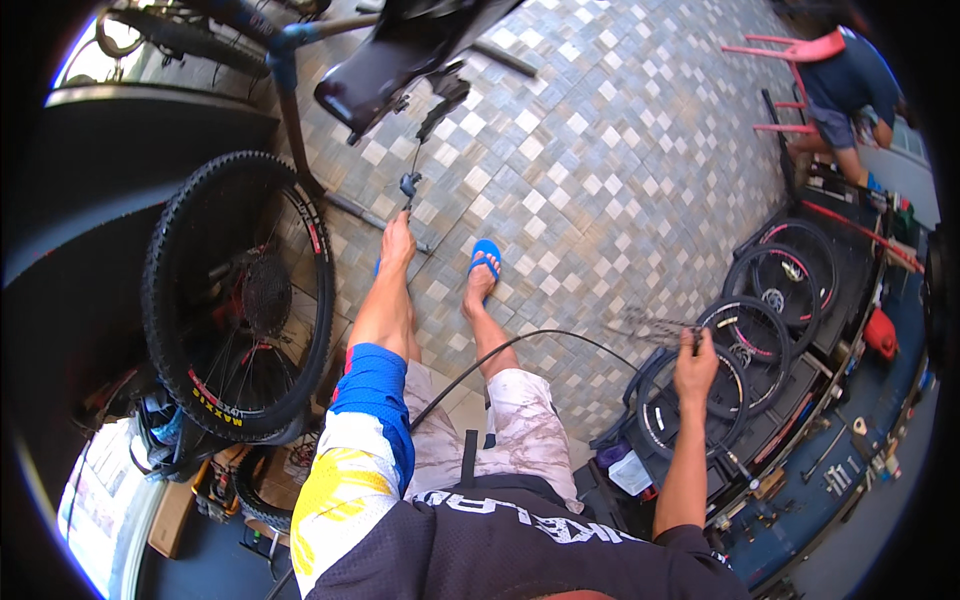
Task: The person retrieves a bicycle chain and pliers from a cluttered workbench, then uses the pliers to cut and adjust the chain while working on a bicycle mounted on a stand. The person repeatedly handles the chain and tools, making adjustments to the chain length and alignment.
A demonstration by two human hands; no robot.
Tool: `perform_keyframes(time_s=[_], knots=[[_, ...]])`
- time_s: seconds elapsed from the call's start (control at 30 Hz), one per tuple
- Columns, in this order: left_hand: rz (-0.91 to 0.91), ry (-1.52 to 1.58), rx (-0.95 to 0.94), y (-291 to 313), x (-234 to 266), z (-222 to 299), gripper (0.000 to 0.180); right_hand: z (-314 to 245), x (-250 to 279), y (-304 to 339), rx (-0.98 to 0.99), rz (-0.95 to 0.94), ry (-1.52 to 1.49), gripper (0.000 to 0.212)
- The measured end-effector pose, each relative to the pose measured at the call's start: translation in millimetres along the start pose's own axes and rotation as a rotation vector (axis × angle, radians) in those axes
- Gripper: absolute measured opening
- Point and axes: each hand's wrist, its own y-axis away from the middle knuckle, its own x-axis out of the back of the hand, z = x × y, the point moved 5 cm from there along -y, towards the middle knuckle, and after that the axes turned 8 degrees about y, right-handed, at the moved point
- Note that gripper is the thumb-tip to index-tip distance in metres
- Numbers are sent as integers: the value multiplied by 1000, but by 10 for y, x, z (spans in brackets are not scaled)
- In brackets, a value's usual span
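Note:
My left hand reaches forward with its fingers closed at the lower end of a small dark bicycle part. A thin cable runs from that part up toward a dark bicycle frame at the top. What the fingertips grip is partly hidden. Out to the right, my right hand is closed in a pinch on a dark bicycle chain, whose loose length is smeared by motion. A black derailleur-like part hangs under the frame.
A large knobby-tyred wheel stands at my left, by a blue stand. Several wheels lean against the bench bearing tools at right. A black hose crosses before me. Another person bends near a red chair.

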Motion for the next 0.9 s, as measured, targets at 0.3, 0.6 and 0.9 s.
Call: perform_keyframes(time_s=[0.3, 0.6, 0.9], knots=[[-468, -151, -238, 972, -129, 819, 27, -322, 628, 1529, -248, 21, -86, 27], [-999, -148, -331, 2606, -569, 1701, 26, 577, 2320, 3484, -680, 697, -144, 28], [-1341, -656, -648, 4217, -649, 1862, 34, 653, 2929, 6566, -1027, 937, -11, 28]])
